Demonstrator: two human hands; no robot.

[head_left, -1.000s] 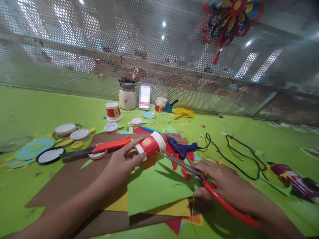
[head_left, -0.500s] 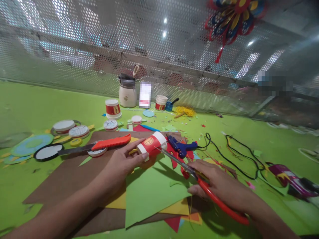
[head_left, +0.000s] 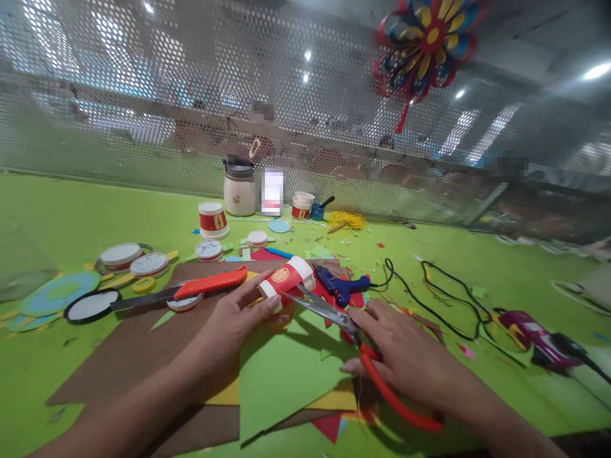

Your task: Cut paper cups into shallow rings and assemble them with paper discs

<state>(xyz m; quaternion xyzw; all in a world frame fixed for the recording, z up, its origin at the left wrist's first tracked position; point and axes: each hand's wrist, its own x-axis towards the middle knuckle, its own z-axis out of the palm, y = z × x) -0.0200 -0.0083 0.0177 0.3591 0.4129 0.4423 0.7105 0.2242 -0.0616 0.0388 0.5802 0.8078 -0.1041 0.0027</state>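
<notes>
My left hand (head_left: 248, 312) is wrapped round a small white paper cup (head_left: 287, 278) with a red printed band, tilted on its side over the paper sheets. In my right hand (head_left: 389, 337) is a pair of scissors (head_left: 351, 324) with red handles. Their blades are parted and reach the cup's side near its rim, one blade in front of the cup. Beneath lies a light green paper sheet (head_left: 291, 381) on brown card (head_left: 157, 356). A blue hot glue gun (head_left: 340, 286) rests just beyond the blades, and a red-orange utility knife (head_left: 210, 282) lies left of the cup.
At the back stand a white jug (head_left: 239, 194), a phone (head_left: 272, 192), a red-and-white tub (head_left: 212, 221) and stacked cups (head_left: 301, 207). White lids (head_left: 149, 264) lie at left. A black cord (head_left: 449, 321) runs near a purple device (head_left: 537, 340). Yellow shreds (head_left: 347, 220) and paper scraps litter the table.
The scissors have opened, their blades now spread at the cup. My right hand has shifted a little left, and the whole view has tilted slightly upward.
</notes>
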